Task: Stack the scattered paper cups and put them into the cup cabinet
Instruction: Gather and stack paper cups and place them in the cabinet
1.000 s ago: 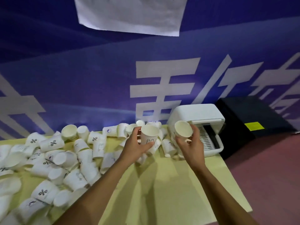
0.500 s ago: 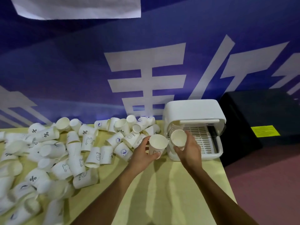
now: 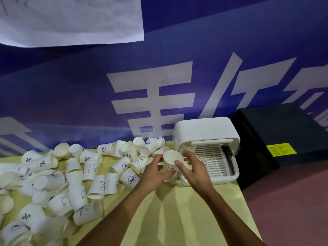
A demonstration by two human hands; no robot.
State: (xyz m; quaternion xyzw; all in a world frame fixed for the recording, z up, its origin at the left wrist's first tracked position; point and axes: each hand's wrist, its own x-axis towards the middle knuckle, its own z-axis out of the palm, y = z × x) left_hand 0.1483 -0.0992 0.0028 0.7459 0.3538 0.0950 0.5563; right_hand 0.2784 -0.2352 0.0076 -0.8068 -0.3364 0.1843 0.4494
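Observation:
Both hands meet just in front of the white cup cabinet (image 3: 206, 129), whose front is open onto a slatted tray (image 3: 213, 158). My left hand (image 3: 153, 174) grips a white paper cup (image 3: 170, 161) with a bear print, held upright, and a second cup's rim shows right under it, the two nested. My right hand (image 3: 194, 173) holds the same cups from the right, thumb on the front and fingers curled round the back. Several loose paper cups (image 3: 92, 170) lie scattered and tipped over across the left half of the yellow table (image 3: 170, 215).
A black box (image 3: 284, 139) with a yellow label stands right of the cabinet, off the table's right edge. A blue banner wall (image 3: 71, 95) runs along the back, with a white sheet of paper (image 3: 71, 20) hanging on it. Reddish floor (image 3: 292, 201) lies to the right.
The hands, each holding a separate cup before, have come together, and the two cups are now nested in one stack. The view has shifted right and closer to the cabinet.

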